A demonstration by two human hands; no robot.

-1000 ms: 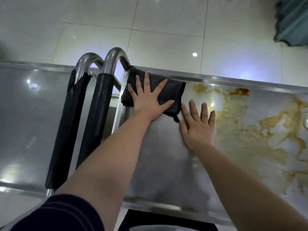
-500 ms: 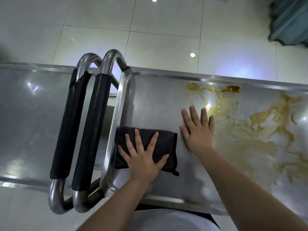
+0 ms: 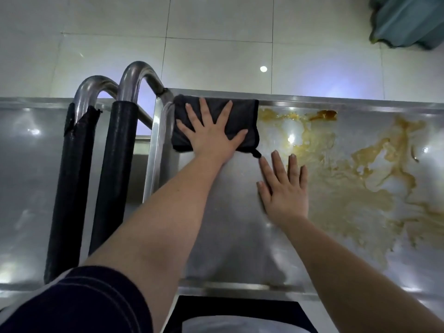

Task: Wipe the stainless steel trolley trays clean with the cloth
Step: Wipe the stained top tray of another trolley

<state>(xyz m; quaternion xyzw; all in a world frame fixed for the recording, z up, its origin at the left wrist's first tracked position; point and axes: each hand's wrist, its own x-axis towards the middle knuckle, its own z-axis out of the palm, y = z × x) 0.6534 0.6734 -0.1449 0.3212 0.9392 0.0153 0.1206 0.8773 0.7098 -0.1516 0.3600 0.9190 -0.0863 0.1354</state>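
A folded black cloth (image 3: 245, 116) lies in the far left corner of a stainless steel trolley tray (image 3: 230, 227). My left hand (image 3: 211, 135) presses flat on the cloth with fingers spread. My right hand (image 3: 283, 188) rests flat on the bare steel just to the right and nearer me, fingers apart, holding nothing. A wide yellow-brown smear (image 3: 360, 179) covers the tray's right half, starting beside the cloth and the right hand's fingertips.
Two curved steel handles with black foam sleeves (image 3: 113, 179) rise left of the tray. A second steel tray (image 3: 26, 183) lies beyond them at the left. White floor tiles (image 3: 216, 56) lie behind, and a teal fabric thing (image 3: 406, 20) sits at the top right.
My left hand pulled the cloth to the tray's near left edge, then pushed it back up to the far left corner. The right hand stayed pressed in about the same spot.
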